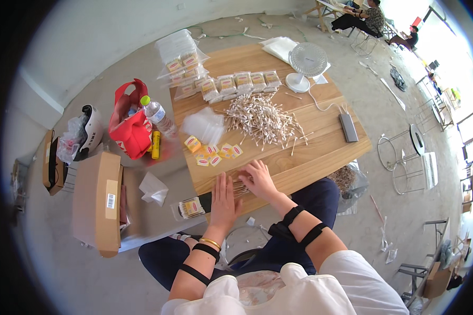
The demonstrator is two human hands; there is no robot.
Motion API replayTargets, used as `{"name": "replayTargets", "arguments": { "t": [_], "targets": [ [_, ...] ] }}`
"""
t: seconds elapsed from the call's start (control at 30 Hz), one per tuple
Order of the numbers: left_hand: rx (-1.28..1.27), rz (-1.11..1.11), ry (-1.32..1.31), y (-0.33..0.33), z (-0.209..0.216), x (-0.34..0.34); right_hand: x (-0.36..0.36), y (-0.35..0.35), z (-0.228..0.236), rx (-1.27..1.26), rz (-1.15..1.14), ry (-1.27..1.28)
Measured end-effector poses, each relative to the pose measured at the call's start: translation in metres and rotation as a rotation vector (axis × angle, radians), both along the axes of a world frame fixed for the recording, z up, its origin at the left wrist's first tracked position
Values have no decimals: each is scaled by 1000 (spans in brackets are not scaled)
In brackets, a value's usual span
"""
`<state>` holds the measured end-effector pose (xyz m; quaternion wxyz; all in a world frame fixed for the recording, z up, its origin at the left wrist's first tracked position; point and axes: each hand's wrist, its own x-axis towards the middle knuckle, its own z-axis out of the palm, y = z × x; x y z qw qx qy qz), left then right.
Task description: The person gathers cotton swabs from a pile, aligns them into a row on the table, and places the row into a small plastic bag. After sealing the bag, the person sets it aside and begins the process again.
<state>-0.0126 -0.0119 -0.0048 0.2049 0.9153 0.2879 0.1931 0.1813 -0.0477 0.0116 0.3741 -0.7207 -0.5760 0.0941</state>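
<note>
Your left hand (223,202) lies flat, right hand (258,179) spread wide; cotton swabs (240,188) sit between them, near the wooden tabletop's (320,157) 6 o'clock edge. Swab pile (265,121): 12 o'clock. Bare surface: 2 o'clock.

Bare left hand (224,200) held palm down, fingers straight, pointing forward; bare right hand (259,179) close beside it, fingers slightly bent. Bare forearms (306,223) converged.
</note>
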Motion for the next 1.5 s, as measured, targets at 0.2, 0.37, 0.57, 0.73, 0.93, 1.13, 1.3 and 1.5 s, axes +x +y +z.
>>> {"name": "replayTargets", "arguments": {
  "t": [0.2, 0.37, 0.57, 0.73, 0.93, 1.13, 1.3, 1.5],
  "targets": [
    [-35, 11, 63, 16, 17, 0, -6, 5, -9, 196, -197, 197],
    [-69, -21, 8, 14, 10, 2, -51, 29, -1, 188, -61, 407],
    [16, -18, 87, 11, 5, -2, -24, 29, -2, 203, -132, 410],
    [2, -10, 81, 9, 7, -2, -1, -3, -5, 174, -178, 421],
    [81, 24, 194, 3, -2, 2, -46, 6, -5, 159, -20, 468],
    [108, 44, 292, 0, 3, 4, -18, 3, -4, 79, -125, 284],
    [144, 85, 397, 12, 14, 19, 1, -13, -3, 77, -177, 26],
    [188, 74, 413, 3, 6, 15, -1, -12, -1, 59, -168, -28]
  ]
}}
